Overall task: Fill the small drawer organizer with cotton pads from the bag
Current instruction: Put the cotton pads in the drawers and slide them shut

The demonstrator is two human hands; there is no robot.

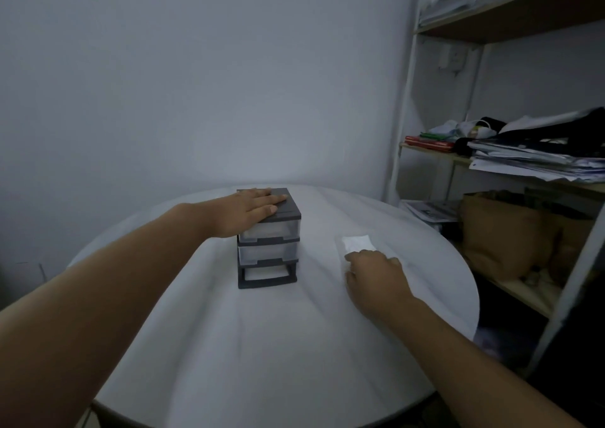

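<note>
A small grey drawer organizer [267, 250] stands in the middle of the round white table [248, 339]. Two clear drawers sit closed in its upper slots; the bottom slot is an open frame with no drawer in it. My left hand [252, 208] lies flat on its dark lid, fingers together. To the right lies a white bag of cotton pads [357, 242]. My right hand [376, 277] rests on the bag's near end, fingers curled over it; whether it grips the bag is hidden by the back of the hand.
A white metal shelf unit [406, 106] stands close to the table's right side, stacked with papers, books and clothes. A brown paper bag [501, 234] sits on its lower shelf. A plain wall is behind the table.
</note>
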